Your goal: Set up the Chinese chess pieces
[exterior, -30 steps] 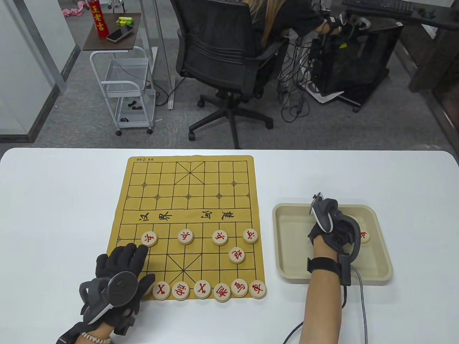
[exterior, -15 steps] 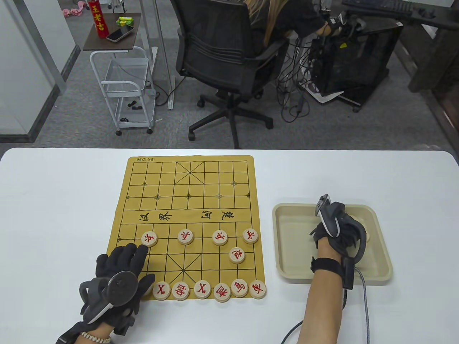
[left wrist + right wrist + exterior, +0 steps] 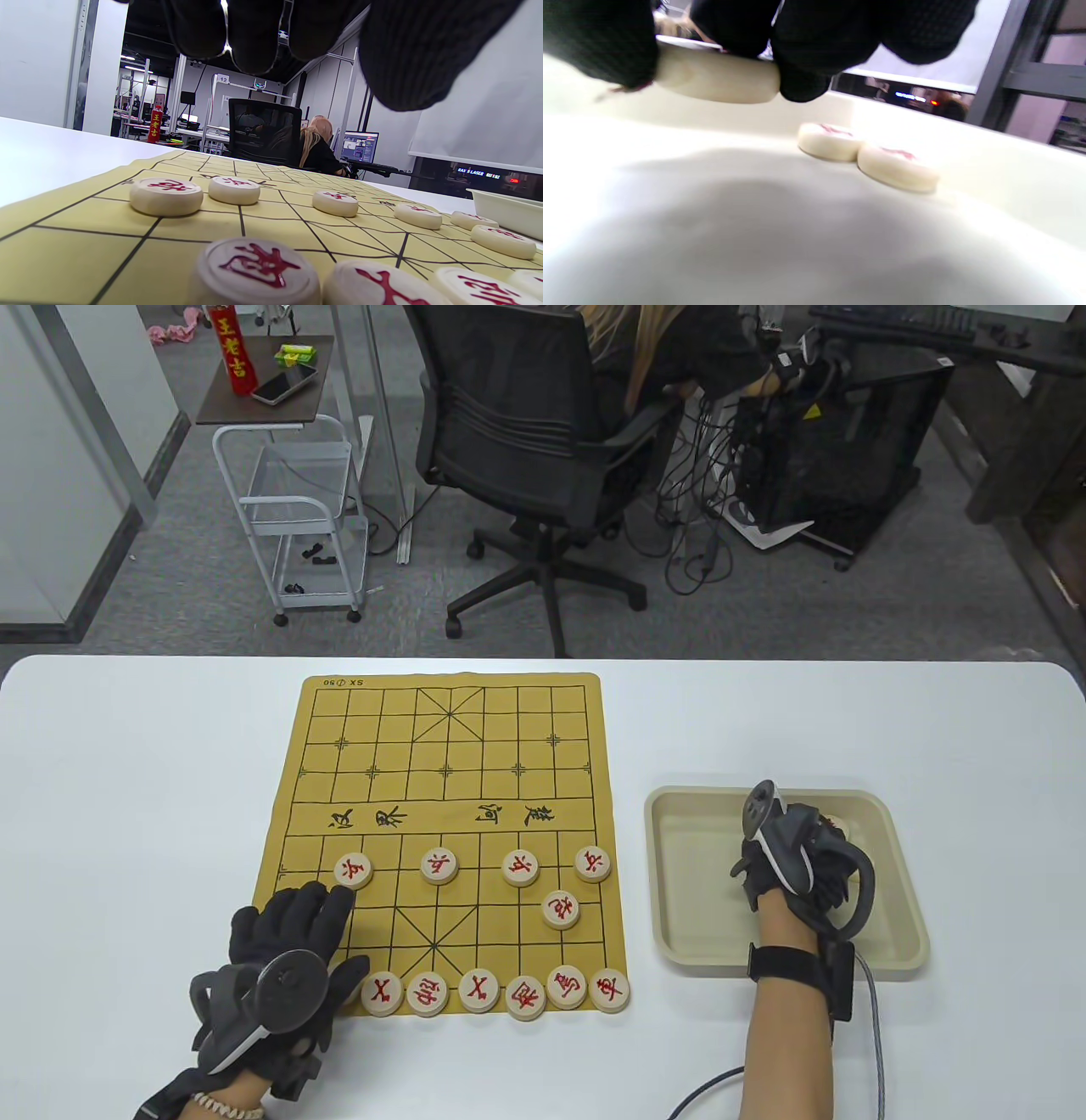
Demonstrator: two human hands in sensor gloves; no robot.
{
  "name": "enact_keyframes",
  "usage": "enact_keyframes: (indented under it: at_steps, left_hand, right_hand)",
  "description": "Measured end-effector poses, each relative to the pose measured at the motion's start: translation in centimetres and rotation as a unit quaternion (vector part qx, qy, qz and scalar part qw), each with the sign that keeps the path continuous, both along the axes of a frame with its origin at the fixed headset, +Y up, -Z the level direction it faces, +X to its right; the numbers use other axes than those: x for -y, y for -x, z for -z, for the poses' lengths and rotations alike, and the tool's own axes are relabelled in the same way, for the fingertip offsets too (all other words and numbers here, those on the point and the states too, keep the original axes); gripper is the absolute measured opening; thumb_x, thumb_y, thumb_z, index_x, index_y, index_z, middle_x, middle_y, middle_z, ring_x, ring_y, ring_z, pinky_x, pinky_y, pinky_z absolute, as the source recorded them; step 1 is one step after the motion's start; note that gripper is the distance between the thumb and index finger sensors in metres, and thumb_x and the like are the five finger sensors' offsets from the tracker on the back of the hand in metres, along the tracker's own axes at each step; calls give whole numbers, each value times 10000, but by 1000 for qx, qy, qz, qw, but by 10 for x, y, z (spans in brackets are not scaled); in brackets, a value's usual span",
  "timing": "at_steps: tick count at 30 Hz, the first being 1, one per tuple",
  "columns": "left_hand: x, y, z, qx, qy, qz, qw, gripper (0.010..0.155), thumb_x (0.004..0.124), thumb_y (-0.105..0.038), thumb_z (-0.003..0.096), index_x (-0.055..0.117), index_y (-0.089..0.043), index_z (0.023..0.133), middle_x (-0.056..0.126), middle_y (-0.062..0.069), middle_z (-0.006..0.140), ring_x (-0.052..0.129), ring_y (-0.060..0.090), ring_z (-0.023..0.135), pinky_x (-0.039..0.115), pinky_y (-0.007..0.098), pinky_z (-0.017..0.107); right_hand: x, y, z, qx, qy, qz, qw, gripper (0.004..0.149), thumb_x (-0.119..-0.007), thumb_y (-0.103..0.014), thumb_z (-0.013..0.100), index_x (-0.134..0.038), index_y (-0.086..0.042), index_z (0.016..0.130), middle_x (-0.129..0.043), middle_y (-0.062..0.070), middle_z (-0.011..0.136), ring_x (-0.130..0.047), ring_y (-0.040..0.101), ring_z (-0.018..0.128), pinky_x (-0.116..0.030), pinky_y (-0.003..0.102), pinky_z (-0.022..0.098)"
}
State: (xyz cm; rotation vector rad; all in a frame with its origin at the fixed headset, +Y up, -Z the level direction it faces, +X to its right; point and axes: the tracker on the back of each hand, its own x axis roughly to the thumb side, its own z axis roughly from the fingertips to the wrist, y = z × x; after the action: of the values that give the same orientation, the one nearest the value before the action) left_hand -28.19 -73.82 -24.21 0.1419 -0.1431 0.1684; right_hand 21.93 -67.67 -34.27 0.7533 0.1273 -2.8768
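The right hand (image 3: 793, 865) is inside the beige tray (image 3: 679, 916) on the right of the white surface (image 3: 127, 814). In the right wrist view its gloved fingers (image 3: 806, 80) and thumb pinch a cream chess piece (image 3: 717, 78) by its rim, lifted clear of the tray floor. Two more pieces (image 3: 829, 142) lie flat on the tray floor beyond it, touching or nearly touching each other, near the far wall. From the table view only a sliver of one tray piece shows past the tracker on the back of the hand.

The left hand (image 3: 284, 950) lies palm down on the near-left corner of the yellow board mat (image 3: 441, 729), fingers straight and relaxed, holding nothing — the fingertips reach just short of the leftmost piece (image 3: 353, 870) in the soldier row. Whether the hand covers any pieces cannot be told.

On the mat, four soldier pieces sit in a row across the near half, a single piece (image 3: 561, 909) stands alone just behind the right end of that row, and six pieces (image 3: 496, 993) line the near edge from beside the left hand's thumb to the right corner. All carry red characters facing up. The far half of the mat holds only its printed grid.

Beyond the surface — an office chair (image 3: 526, 432) with a seated person, and a small white cart (image 3: 297, 526) with a red can on its top.
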Motion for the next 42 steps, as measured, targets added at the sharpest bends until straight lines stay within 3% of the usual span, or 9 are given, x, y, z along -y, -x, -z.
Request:
enact_keyframes:
  at_steps: [4, 10, 18, 25, 29, 36, 42]
  left_hand:
    - [0, -1, -1, 4, -2, 1, 1000, 816, 835, -546, 379, 504, -307, 1086, 571, 132, 1171, 593, 467, 1077, 398, 741, 728]
    - [-1, -2, -5, 17, -6, -3, 1000, 819, 835, -548, 379, 506, -304, 1087, 571, 134, 1171, 595, 469, 1075, 399, 742, 726]
    - [2, -6, -7, 25, -4, 3, 1000, 817, 835, -549, 377, 508, -305, 1085, 578, 131, 1168, 602, 463, 1074, 404, 741, 726]
    - [8, -12, -5, 41, 19, 6, 999, 814, 830, -558, 376, 516, -304, 1083, 593, 125, 1163, 627, 456, 1067, 419, 738, 722]
    - [6, -25, -6, 69, 45, -35, 996, 805, 831, -558, 375, 537, -299, 1078, 613, 126, 1155, 643, 450, 1061, 429, 736, 720]
    - [-6, -80, 8, 131, 116, -150, 973, 790, 839, -553, 372, 573, -281, 1064, 724, 115, 1098, 757, 428, 1002, 483, 722, 710]
    - [-3, -129, 24, 143, 156, -204, 956, 763, 843, -541, 370, 609, -269, 1043, 838, 98, 1010, 869, 395, 914, 539, 699, 695]
  right_hand:
    - [-19, 29, -21, -69, -46, 3, 997, 525, -930, -642, 341, -825, -301, 727, -925, 30, 830, -975, 137, 498, -850, 420, 478]
    - [-37, 97, -65, -209, -117, 12, 971, 537, -930, -650, 337, -822, -305, 734, -927, 17, 829, -977, 126, 494, -859, 418, 478]
    - [-25, 170, -121, -349, -155, 51, 923, 540, -923, -654, 342, -815, -308, 742, -920, 6, 838, -972, 124, 504, -854, 418, 492]
    - [-4, 178, -128, -390, -155, 37, 907, 543, -921, -654, 341, -811, -309, 746, -915, 5, 840, -970, 122, 512, -850, 418, 499]
    - [8, 175, -127, -398, -161, 41, 902, 552, -922, -654, 339, -807, -308, 753, -913, 0, 843, -968, 121, 516, -848, 417, 504]
    - [25, 178, -128, -414, -159, 43, 895, 567, -923, -652, 338, -796, -307, 770, -907, 2, 848, -965, 119, 521, -845, 416, 510]
    - [31, 183, -131, -427, -162, 41, 889, 574, -927, -651, 334, -793, -308, 774, -905, 2, 850, -964, 118, 524, -843, 416, 516]
